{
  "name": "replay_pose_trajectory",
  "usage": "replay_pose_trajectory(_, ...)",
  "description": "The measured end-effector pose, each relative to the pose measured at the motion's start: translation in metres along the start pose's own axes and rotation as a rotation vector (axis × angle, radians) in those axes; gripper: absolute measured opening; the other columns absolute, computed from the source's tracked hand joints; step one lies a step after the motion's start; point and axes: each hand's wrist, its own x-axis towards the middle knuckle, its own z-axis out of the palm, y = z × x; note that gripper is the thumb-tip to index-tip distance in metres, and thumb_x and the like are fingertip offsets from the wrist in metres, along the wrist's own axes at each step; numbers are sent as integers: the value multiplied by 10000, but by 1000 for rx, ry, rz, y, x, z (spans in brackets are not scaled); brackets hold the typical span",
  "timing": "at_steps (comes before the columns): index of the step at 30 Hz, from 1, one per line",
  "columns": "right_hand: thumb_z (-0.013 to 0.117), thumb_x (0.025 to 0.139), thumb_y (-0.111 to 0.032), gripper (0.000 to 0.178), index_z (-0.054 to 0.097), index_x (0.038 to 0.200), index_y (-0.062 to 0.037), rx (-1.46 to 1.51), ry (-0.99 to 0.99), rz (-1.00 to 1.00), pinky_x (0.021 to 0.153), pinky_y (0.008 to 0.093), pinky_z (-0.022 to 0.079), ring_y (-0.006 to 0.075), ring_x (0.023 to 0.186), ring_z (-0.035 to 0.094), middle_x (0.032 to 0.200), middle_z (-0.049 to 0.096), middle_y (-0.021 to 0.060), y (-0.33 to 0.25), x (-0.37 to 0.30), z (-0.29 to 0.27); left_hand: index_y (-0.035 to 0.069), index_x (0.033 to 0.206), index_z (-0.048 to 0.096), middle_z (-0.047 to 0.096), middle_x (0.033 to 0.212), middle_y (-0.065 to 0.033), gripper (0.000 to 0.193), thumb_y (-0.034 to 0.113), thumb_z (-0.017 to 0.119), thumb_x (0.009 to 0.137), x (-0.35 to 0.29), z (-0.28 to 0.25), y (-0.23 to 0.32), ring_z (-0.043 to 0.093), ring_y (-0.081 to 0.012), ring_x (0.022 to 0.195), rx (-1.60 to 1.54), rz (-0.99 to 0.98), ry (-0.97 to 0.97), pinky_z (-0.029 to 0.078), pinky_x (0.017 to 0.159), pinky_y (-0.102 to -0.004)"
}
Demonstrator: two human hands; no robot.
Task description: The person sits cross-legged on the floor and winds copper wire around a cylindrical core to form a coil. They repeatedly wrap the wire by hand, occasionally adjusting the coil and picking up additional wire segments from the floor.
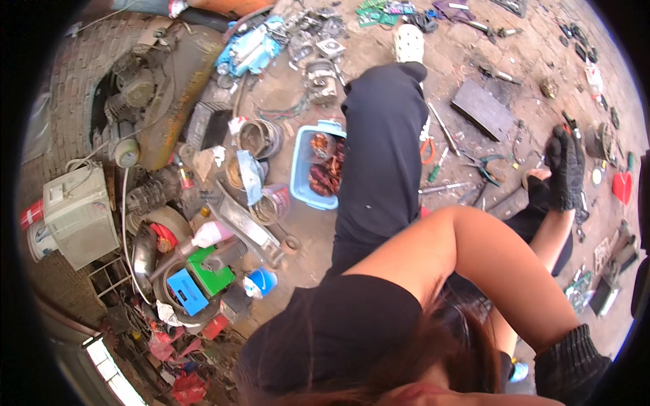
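My right hand (565,166), in a dark knit glove, reaches out over the floor at the right. Its fingers look closed around a thin dark piece with an orange-red spot, too small to name. My left arm bends across my body, and of my left hand (572,365) only the dark glove by the lower right edge shows; its fingers are hidden. Nearest the right hand are a dark metal can (599,141) and a red scoop-like piece (621,187). Pliers (489,168) with blue and orange parts lie to its left, beyond my folded leg.
A light-blue basin (296,172) with copper-coloured scrap stands beside my outstretched leg. A dark flat slab (483,109) and a green-handled screwdriver (437,169) lie on the floor. Buckets, a green box (210,271), a whitish casing (80,215) and machine parts crowd the left.
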Motion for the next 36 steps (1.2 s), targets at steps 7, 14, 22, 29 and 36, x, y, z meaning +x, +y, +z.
replay_pose_trajectory(7, 524, 461, 18, 722, 473, 1179, -43, 201, 17, 284, 926, 419, 388, 365, 1072, 470, 1129, 513, 159, -9, 4, 7, 64, 1012, 592, 571, 915, -73, 309, 95, 670, 715, -51, -39, 46, 559, -224, 855, 158, -14, 37, 463, 786, -341)
replay_pose_trajectory(14, 526, 693, -74, 444, 514, 1133, -14, -163, 37, 21, 849, 428, 418, 358, 978, 511, 1100, 527, 183, -27, -3, 4, 72, 1017, 591, 566, 913, -72, 316, 100, 668, 712, -80, -72, 72, 555, -227, 848, 289, -116, -5, 463, 781, -343)
replay_pose_trajectory(22, 456, 920, -261, 274, 574, 992, -25, 824, 100, 776, 713, 356, 481, 245, 817, 618, 894, 643, 133, -88, 46, -3, 82, 1022, 591, 560, 909, -70, 324, 105, 666, 708, -115, -144, 140, 551, -230, 839, 599, -214, 1, 462, 775, -345)
replay_pose_trajectory(29, 461, 903, -230, 287, 554, 947, 39, 836, 202, 593, 482, 247, 460, 102, 523, 514, 671, 547, 49, -80, 23, 31, 90, 1027, 590, 556, 907, -68, 331, 110, 665, 705, -132, -163, 175, 547, -234, 832, 735, -156, -29, 462, 769, -348)
replay_pose_trajectory(36, 455, 908, -253, 302, 557, 948, 29, 870, 160, 568, 480, 243, 448, 113, 530, 515, 670, 552, 53, -63, 19, 16, 98, 1032, 589, 551, 904, -67, 339, 114, 663, 702, -120, -152, 179, 543, -237, 824, 858, -58, -45, 461, 764, -350)
